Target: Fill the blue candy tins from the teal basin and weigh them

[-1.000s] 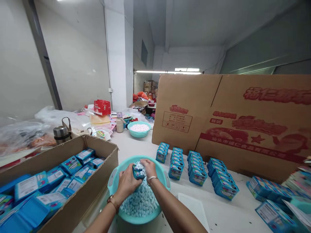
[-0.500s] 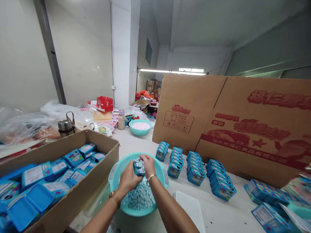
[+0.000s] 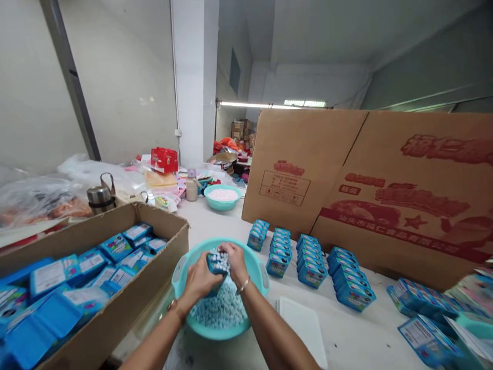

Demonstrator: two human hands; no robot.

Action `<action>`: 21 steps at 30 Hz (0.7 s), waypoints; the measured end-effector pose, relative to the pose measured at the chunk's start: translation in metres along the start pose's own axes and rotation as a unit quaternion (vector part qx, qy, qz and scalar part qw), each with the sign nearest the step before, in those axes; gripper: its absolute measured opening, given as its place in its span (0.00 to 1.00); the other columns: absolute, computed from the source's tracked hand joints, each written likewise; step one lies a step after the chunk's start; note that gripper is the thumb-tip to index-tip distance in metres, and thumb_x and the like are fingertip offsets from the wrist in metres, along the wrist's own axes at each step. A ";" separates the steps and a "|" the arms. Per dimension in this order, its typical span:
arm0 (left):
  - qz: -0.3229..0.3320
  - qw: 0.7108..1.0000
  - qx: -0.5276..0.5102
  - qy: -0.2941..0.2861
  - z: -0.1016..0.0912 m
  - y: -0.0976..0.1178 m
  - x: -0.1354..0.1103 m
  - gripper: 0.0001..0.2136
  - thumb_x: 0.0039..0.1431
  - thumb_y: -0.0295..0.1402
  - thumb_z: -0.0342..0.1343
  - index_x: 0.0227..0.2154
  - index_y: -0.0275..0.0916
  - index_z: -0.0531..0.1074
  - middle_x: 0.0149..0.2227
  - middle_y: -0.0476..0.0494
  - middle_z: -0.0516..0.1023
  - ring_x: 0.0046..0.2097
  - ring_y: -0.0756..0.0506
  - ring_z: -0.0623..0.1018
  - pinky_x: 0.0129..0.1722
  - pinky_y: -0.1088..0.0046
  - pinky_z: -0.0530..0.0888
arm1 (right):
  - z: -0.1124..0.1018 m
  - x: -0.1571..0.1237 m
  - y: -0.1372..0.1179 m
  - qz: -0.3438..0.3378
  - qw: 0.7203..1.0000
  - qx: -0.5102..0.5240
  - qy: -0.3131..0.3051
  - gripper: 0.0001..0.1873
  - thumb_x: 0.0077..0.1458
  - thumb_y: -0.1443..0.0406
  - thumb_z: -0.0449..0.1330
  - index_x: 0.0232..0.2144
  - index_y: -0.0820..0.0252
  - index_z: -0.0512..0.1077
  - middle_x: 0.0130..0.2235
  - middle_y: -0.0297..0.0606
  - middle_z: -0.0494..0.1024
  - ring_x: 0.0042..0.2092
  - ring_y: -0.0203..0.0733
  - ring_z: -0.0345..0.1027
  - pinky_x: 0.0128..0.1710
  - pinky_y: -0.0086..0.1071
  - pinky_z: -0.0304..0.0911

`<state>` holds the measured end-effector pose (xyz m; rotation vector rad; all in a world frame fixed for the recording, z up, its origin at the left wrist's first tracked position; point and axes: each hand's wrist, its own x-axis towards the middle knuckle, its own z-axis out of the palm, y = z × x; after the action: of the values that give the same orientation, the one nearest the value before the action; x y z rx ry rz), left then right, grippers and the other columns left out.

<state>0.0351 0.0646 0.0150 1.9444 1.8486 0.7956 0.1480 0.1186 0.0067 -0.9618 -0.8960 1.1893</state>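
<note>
My left hand [image 3: 201, 277] is wrapped round a small blue box [image 3: 215, 271] and holds it tilted over a turquoise basin [image 3: 181, 261]. Pale blue and white pellets [image 3: 221, 261] show in the box's open top. At its right side is my right hand [image 3: 235, 261], its fingers curled in against the pellets; what lies between those fingertips is hidden. Loose pellets of the same kind [image 3: 219, 311] are heaped in the basin below both hands.
On the left, a cardboard carton [image 3: 154, 280] contains several blue boxes [image 3: 54, 277]. Rows of filled-looking blue boxes [image 3: 311, 272] stand to the right, before a large printed cardboard sheet [image 3: 285, 154]. A white lid-like tray [image 3: 302, 329] lies beside the basin. Farther back sits another turquoise bowl [image 3: 222, 204] with pale pellets.
Both hands and the blue box have shifted slightly up and to the left over the basin, the box turning a little. The whole view has also moved a little.
</note>
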 end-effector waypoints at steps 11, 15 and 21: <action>0.021 1.000 -0.020 -0.009 -0.005 0.004 -0.001 0.27 0.41 0.34 0.62 0.48 0.38 0.64 0.40 0.40 0.79 0.42 0.37 0.79 0.38 0.68 0.68 | -0.001 -0.004 0.001 0.000 1.000 0.002 0.010 0.08 0.41 0.61 0.61 0.18 0.60 0.74 0.22 0.33 0.74 0.29 0.39 0.66 0.34 0.32 0.61; 0.020 0.999 -0.039 -0.007 -0.003 0.004 -0.001 0.26 0.41 0.33 0.63 0.46 0.38 0.66 0.38 0.39 0.79 0.41 0.34 0.80 0.38 0.66 0.68 | -0.002 -0.006 -0.001 -0.002 1.000 -0.002 0.006 0.08 0.40 0.61 0.61 0.17 0.60 0.73 0.21 0.34 0.74 0.29 0.39 0.66 0.33 0.32 0.62; 0.005 0.996 -0.091 -0.014 0.004 -0.006 -0.001 0.28 0.38 0.36 0.65 0.46 0.39 0.66 0.37 0.42 0.79 0.39 0.35 0.80 0.36 0.66 0.70 | -0.006 -0.011 -0.002 0.031 0.999 0.006 -0.028 0.11 0.43 0.58 0.60 0.19 0.60 0.74 0.23 0.35 0.76 0.29 0.41 0.69 0.35 0.33 0.64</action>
<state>0.0326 0.0652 0.0079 1.8427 1.6880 0.9018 0.1520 0.1069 0.0056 -0.9568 -0.9086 1.2788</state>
